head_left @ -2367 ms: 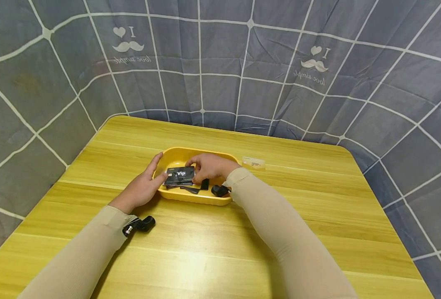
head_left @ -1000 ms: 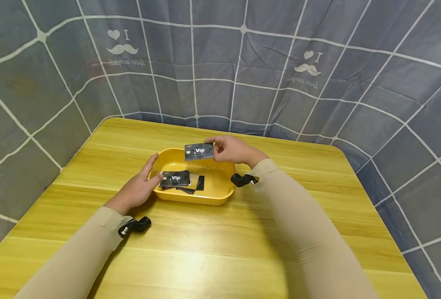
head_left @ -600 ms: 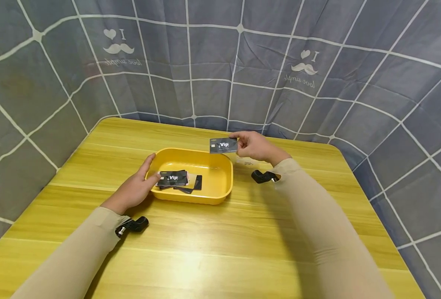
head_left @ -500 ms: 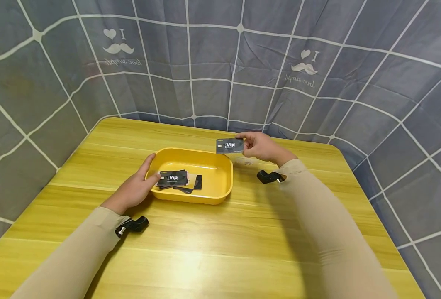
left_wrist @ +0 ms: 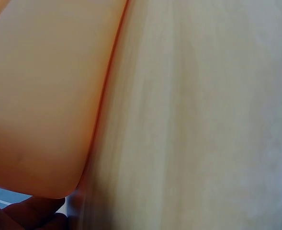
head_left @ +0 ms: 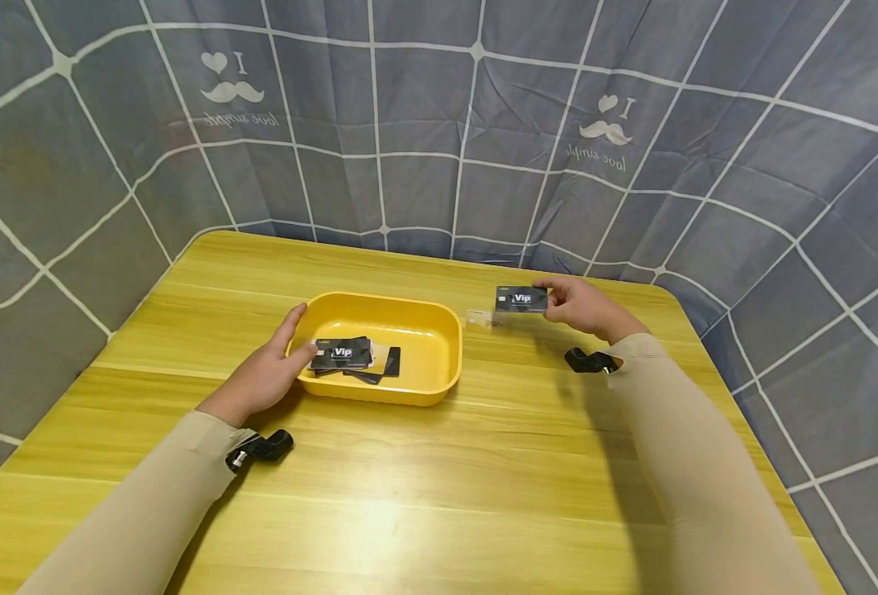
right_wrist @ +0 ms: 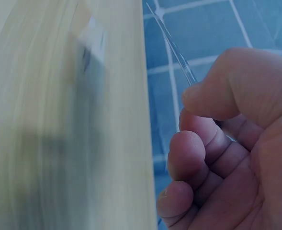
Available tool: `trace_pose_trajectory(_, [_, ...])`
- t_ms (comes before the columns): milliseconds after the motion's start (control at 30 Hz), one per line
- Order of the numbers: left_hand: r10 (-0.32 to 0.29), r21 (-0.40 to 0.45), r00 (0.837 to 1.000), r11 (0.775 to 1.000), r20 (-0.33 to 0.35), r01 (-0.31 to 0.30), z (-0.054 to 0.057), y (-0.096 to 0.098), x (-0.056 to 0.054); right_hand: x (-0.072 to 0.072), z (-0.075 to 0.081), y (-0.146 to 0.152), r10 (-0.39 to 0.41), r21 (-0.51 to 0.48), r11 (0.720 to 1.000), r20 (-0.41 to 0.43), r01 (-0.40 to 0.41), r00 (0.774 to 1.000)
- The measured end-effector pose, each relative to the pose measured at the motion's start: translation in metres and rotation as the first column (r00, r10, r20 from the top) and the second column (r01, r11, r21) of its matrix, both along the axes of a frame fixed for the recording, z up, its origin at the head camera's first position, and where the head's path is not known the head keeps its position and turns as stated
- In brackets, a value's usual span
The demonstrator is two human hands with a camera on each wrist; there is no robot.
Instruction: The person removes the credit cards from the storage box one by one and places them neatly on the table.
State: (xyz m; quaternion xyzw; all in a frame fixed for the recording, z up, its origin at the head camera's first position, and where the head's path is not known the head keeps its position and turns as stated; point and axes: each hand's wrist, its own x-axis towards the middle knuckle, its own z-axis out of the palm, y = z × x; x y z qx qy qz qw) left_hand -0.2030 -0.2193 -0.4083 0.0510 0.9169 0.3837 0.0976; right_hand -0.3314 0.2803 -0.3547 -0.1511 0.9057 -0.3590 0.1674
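My right hand [head_left: 590, 307] pinches a black VIP card [head_left: 521, 299] between thumb and fingers, above the table right of the yellow plastic basin [head_left: 449, 335]. In the right wrist view the card [right_wrist: 176, 50] shows almost edge-on, thumb against it and the other fingers curled. My left hand [head_left: 260, 372] grips the basin's left end, thumb over the rim and fingers outside. Its fingers [left_wrist: 33, 211] show dark below the basin wall [left_wrist: 50, 96] in the left wrist view. Inside the basin, another black VIP card [head_left: 342, 353] tops a loose pile by the left thumb.
Under that top card, several black cards and a pale gold one [head_left: 381, 357] fan out rightward. A pale, see-through card [head_left: 479, 318] lies on the wooden table [head_left: 424, 471] just right of the basin. A grey checked curtain [head_left: 424, 190] hangs behind the table's far edge.
My right hand has lifted a VIP card from the pile in the basin and carried it right, past the basin's right rim. The left hand has stayed at the basin's left end.
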Motion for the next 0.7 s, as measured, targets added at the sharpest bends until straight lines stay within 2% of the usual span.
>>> trace_pose_trajectory(333, [0.004,0.003,1.0,1.0,0.004,-0.004,-0.002,-0.001,-0.002,0.001,-0.024,0.039,-0.055,0.059,0.997,-0.001,0.055,0.998])
trace_pose_trajectory(700, [0.004,0.004,1.0,1.0,0.021,-0.004,-0.002,0.0,-0.001,0.007,-0.036,0.043,-0.066,0.067,0.996,0.065,0.062,0.996])
